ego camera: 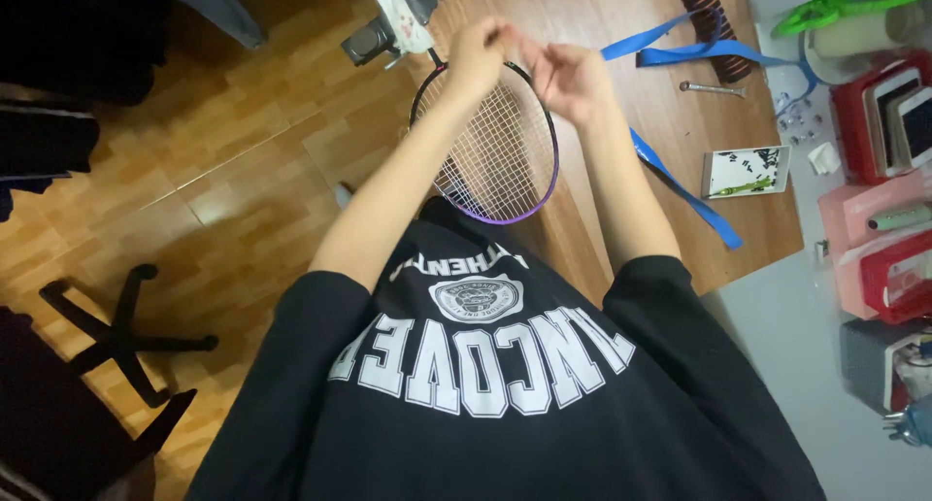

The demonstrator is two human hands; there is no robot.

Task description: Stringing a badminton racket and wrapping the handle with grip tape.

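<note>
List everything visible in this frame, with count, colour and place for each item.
Racket: one, black and purple frame, white strings, under both hands.
Clamp device: one, white and grey, top, at the racket's far end.
Straps: blue, on the wooden table, right of the racket.
Wrench: one, metal, on the table.
Card: one, white with green, near the table's right edge.
Boxes: several, red and pink, far right.
Chair base: one, black, on the floor at left.
Left hand: at the racket's top rim.
Right hand: beside it, fingers pinched.

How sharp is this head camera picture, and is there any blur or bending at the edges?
Head view: the left hand and right hand look slightly motion-softened above the racket; the shirt is sharp; the table edge and floor seams tilt, wide-angle style; lighting is dim, warm, without harsh glare.
</note>
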